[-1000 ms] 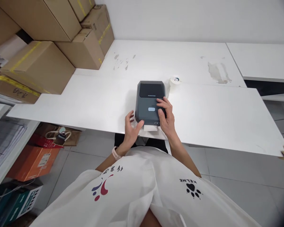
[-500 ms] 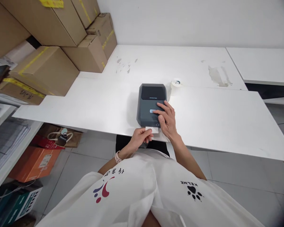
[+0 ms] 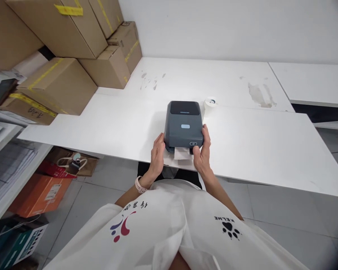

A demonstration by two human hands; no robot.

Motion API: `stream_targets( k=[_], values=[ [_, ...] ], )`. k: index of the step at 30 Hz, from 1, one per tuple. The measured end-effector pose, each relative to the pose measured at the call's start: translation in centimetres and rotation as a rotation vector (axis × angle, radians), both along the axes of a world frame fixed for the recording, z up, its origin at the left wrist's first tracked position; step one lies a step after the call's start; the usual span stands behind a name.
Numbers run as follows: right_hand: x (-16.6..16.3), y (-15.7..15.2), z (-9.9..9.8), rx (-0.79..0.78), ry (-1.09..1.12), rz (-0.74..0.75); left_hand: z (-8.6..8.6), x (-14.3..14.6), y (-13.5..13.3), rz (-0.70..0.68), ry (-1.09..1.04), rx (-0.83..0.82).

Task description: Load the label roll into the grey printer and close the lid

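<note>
A dark grey label printer (image 3: 183,124) sits near the front edge of the white table (image 3: 256,138). A white paper label (image 3: 182,153) sticks out of its front slot. My left hand (image 3: 157,156) grips the printer's left front corner. My right hand (image 3: 202,153) holds its right front corner, thumb at the front face beside the label. Both hands curl around the printer's sides. A pale watch is on my left wrist.
A small white tape roll (image 3: 210,103) stands just behind the printer at its right. Stacked cardboard boxes (image 3: 73,48) fill the back left of the table. A second white table (image 3: 312,80) lies at the right. Boxes and a bag sit on the floor at left.
My right hand left the printer's top button and moved to its right front corner. My left hand let go of the label and took the left corner.
</note>
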State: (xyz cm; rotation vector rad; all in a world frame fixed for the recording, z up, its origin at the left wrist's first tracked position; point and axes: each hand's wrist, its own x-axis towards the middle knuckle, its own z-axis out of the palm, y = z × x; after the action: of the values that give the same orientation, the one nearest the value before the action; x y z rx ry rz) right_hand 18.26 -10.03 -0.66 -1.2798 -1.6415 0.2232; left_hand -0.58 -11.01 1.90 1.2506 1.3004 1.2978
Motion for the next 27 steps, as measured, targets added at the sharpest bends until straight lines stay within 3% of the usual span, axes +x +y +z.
stream_targets(
  k=[3,7,11,14,16,20,22,27],
  values=[
    [0.2,1.4,0.9,0.068,0.043,0.042,0.7,0.2,1.8,0.05,-0.003,0.097],
    [0.5,6.6,4.6,0.153,0.033,0.014,1.0,0.2,5.7,0.159,0.061,0.146],
    [1.1,14.2,8.3,0.143,0.068,0.015,0.8,0.5,9.5,0.011,0.27,-0.061],
    [1.7,19.2,9.9,0.076,0.063,0.014,0.6,0.9,11.0,-0.087,0.382,-0.139],
    [2.2,20.9,10.4,0.037,0.08,0.003,0.5,1.1,11.3,-0.095,0.433,-0.148],
    [2.2,18.9,10.3,0.2,0.056,-0.109,0.3,1.1,11.2,-0.074,0.429,-0.157],
    [1.7,16.5,9.7,0.182,-0.059,-0.11,0.2,1.1,11.2,-0.06,0.422,-0.161],
    [-0.6,13.2,7.7,-0.421,-0.806,0.324,-0.3,1.1,12.0,0.004,0.494,-0.137]
  ],
)
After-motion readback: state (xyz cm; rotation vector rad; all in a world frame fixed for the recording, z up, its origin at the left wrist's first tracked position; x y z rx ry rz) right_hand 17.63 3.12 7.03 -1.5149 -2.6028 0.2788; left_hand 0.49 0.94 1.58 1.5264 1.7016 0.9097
